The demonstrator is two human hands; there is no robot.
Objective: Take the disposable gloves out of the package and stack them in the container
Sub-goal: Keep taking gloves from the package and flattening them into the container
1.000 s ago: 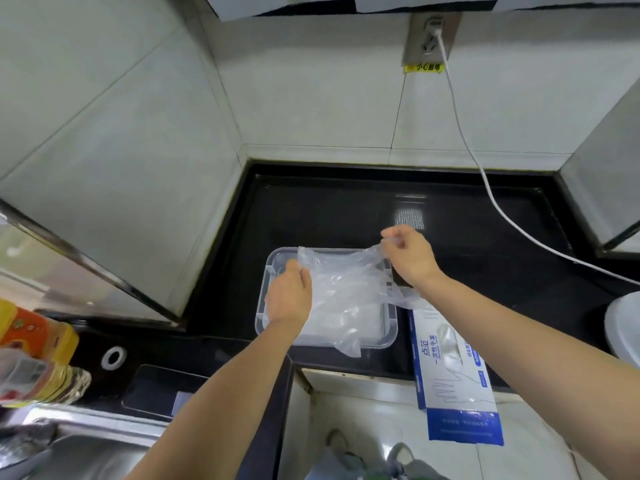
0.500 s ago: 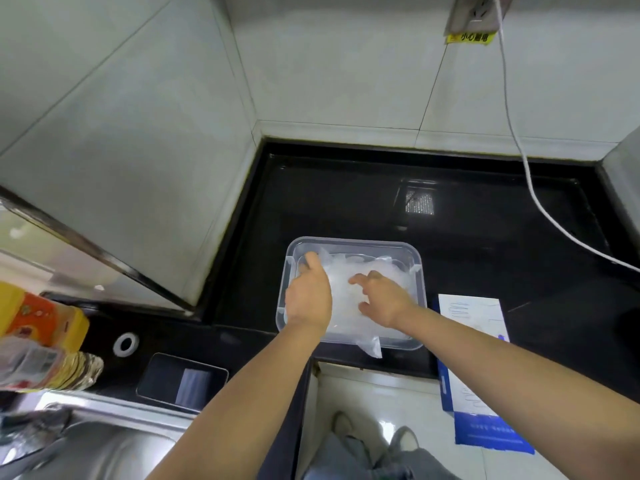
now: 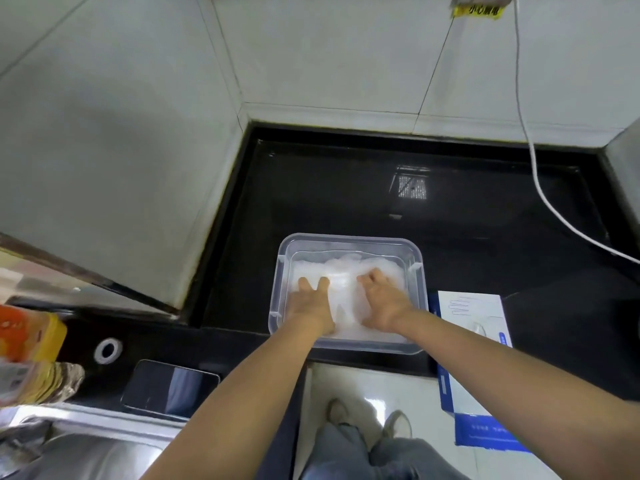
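We press gloves (image 3: 347, 270) inside the container (image 3: 349, 238)
Our left hand (image 3: 310, 305) and right hand (image 3: 383, 303) lie spread flat; the package (image 3: 471, 308) sits just beside the container.

Left hand (image 3: 310, 306) and right hand (image 3: 382, 303) both bare, forearms (image 3: 242, 393) too; faded grey-blue jeans (image 3: 363, 455), pale sneakers (image 3: 337, 412) down below.

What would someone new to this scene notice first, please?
The left hand and right hand press flat on the pile of clear gloves inside the transparent container at the front edge of the black countertop. Just right of it, the blue-and-white glove package overhangs the counter edge.
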